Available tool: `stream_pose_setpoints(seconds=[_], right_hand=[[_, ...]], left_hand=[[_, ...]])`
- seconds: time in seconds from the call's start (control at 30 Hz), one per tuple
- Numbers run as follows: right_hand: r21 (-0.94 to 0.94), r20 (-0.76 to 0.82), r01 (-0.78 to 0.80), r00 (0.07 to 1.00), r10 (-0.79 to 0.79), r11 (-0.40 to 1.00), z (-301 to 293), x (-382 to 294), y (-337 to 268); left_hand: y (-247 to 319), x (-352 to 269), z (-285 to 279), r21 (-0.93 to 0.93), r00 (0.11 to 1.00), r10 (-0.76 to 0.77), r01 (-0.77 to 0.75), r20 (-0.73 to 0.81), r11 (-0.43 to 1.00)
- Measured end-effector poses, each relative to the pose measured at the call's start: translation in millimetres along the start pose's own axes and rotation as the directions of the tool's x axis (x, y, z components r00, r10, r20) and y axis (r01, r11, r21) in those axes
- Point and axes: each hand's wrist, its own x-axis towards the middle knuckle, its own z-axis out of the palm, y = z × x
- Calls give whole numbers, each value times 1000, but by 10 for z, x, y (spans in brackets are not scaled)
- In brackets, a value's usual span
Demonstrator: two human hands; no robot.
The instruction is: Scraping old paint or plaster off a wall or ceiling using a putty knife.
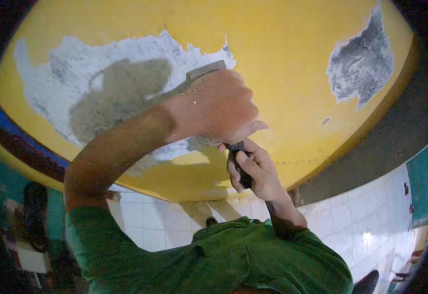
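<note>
My left hand (223,104) is closed in a fist against the wall, its back towards me and dusted with paint crumbs. Beyond its knuckles, the flat grey blade of a scraper (206,70) rests on the wall at the upper rim of a bare patch. Below the fist, my right hand (260,167) grips the scraper's black handle (241,172). My left hand covers the length between blade and handle. Yellow paint (280,73) coats the wall around the large white-grey bare patch (85,55), which has ragged edges.
A second bare patch (361,58) and a small chip (326,120) lie to the right. Blue and dark bands (23,139) edge the wall at left. White floor tiles (144,217) lie below. A chair-like object (34,257) stands in shadow at lower left.
</note>
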Motion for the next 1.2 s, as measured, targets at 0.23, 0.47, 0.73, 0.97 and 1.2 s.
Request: stream_pose_setpoints(seconds=[0.23,0.47,0.73,0.97,1.2], right_hand=[[-69,-107,-26,994,19,997,73,113,-40],[-72,-31,-71,997,69,995,-102,189,-78],[77,-1,-194,981,195,978,24,75,-164],[15,-41,-120,992,121,993,127,48,-161],[15,-54,-97,994,98,995,104,44,-151]], left_hand=[[-96,30,-68,-17,995,8,-10,-95,1000],[-133,129,3,84,984,165,-159,-73,984],[-156,136,-193,-151,983,171,-159,66,976],[-110,138,-201,-91,984,149,-157,-95,983],[-153,136,-252,-143,991,76,-60,109,988]])
